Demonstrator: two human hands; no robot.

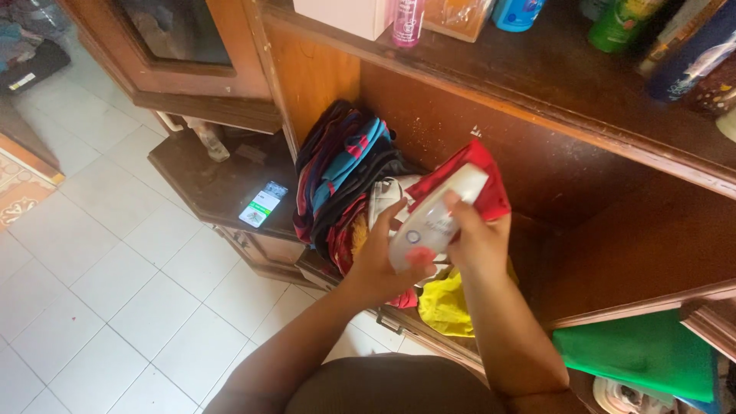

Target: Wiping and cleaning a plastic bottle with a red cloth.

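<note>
We're seeing a phone (263, 204) lying on the dark low cabinet top, its screen glowing green and white. Up on the shelf, a white box (343, 14), pink bottle (408, 21), blue bottle (515, 13) and green bottle (625, 23) are standing in a row.

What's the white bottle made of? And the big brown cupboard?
The white bottle, held in both the left hand and right hand, looks like smooth plastic: it has a slight sheen and moulded curves. The cupboard looks like dark varnished wood, scuffed in spots.
</note>
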